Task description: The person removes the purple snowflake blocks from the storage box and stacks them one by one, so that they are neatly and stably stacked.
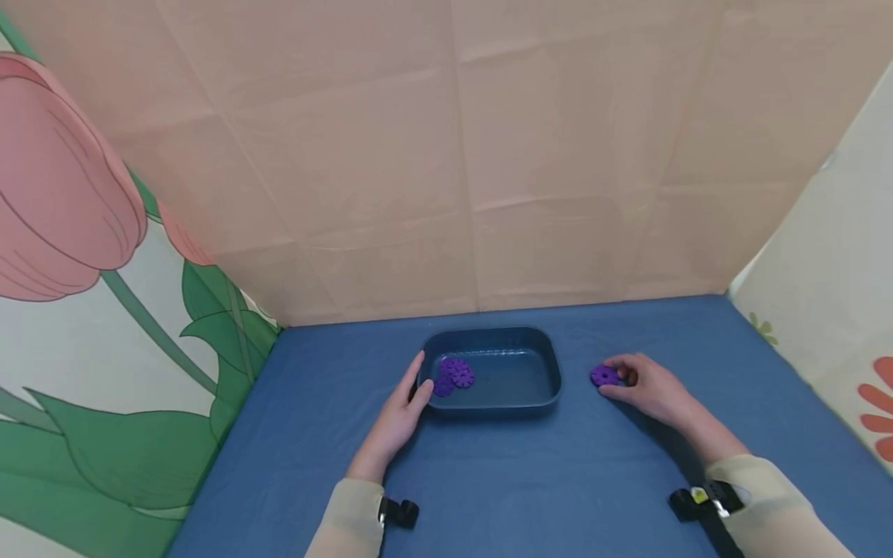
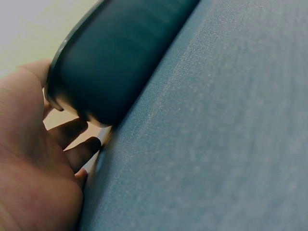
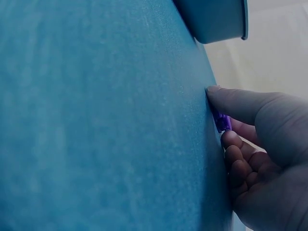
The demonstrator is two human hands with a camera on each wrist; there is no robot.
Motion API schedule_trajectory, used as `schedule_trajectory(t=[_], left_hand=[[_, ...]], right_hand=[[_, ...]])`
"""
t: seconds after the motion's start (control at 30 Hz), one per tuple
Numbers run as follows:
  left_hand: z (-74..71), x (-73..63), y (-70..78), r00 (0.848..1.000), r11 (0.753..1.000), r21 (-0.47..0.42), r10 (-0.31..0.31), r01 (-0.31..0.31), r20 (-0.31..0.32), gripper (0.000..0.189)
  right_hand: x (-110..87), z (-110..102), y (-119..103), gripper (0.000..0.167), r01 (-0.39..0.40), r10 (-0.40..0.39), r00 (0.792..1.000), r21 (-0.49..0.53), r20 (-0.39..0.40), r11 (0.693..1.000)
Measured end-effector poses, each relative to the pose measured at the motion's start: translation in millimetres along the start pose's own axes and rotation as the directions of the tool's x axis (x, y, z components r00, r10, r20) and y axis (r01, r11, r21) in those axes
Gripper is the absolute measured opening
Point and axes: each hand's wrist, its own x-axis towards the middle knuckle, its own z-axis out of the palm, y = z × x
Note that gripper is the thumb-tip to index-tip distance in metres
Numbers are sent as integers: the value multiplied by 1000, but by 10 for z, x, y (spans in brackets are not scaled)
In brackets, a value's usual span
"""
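Observation:
A dark blue rectangular tray [image 1: 512, 408] with rounded corners stands on the blue table. My left hand [image 1: 398, 418] holds its left side, thumb over the rim by the near corner and fingers along the outer wall. Several purple notched discs [image 1: 460, 373] lie inside, gathered at the tray's left end. To the right of the tray, my right hand [image 1: 649, 390] pinches one more purple notched disc [image 1: 604, 376] between thumb and fingers, low at the table surface. In the right wrist view only the edge of this disc [image 3: 222, 120] shows between the fingers.
Blue cloth [image 1: 488, 488] covers the table. Behind its far edge rises a creased beige sheet [image 1: 446, 170]. A panel with printed tulips [image 1: 63, 186] borders the left, and a white flowered panel [image 1: 830, 294] the right.

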Motion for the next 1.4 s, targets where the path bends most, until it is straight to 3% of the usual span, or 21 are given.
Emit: schedule_trajectory(t=[0.23, 0.43, 0.57, 0.7, 0.87, 1.1, 1.4], left_hand=[[0, 1, -16, 1000, 1000, -8, 4, -4, 1, 65], [9, 1, -26, 1000, 1000, -17, 3, -2, 6, 65], [11, 2, -23, 1000, 1000, -23, 5, -5, 6, 65], [7, 10, -29, 1000, 1000, -16, 5, -5, 3, 65], [13, 4, -19, 1000, 1000, -9, 2, -2, 2, 65], [13, 2, -14, 1000, 1000, -17, 4, -4, 7, 67], [22, 6, -12, 1000, 1000, -17, 14, -14, 8, 66]], right_hand=[[19, 10, 10, 49, -1, 1, 1000, 0, -2, 1000], [18, -42, 3, 60, 10, -10, 1000, 7, 27, 1000], [48, -117, -97, 60, 34, -34, 999, 1, -10, 999], [104, -172, -373, 52, 84, -84, 995, -9, -49, 996], [188, -112, -807, 49, 132, -131, 991, 36, -18, 991], [312, 163, -1296, 45, 222, -228, 973, 104, 44, 969], [436, 489, -1672, 43, 266, -284, 953, 155, 106, 951]])
